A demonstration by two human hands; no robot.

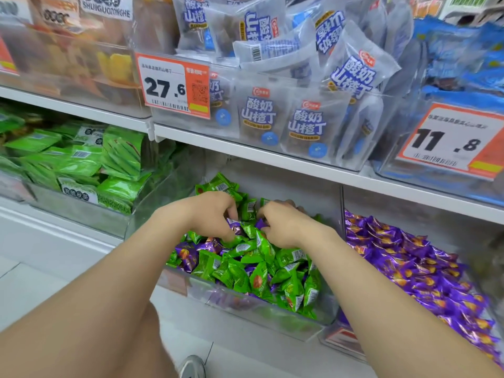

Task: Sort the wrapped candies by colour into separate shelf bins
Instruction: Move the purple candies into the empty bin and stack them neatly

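Forearms [90, 290] reach over the bin [191, 289] rim; left hand [215, 214] and right hand [283, 226] each pinch a purple candy [235, 224] among green candies [272, 271].

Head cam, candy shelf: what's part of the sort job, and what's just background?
Job:
left hand and right hand, each pinching one of the stray purple candies
green candies
middle bin
purple candy pile, right bin

Background:
green snack packs
white-and-blue packs
price tags
shoe
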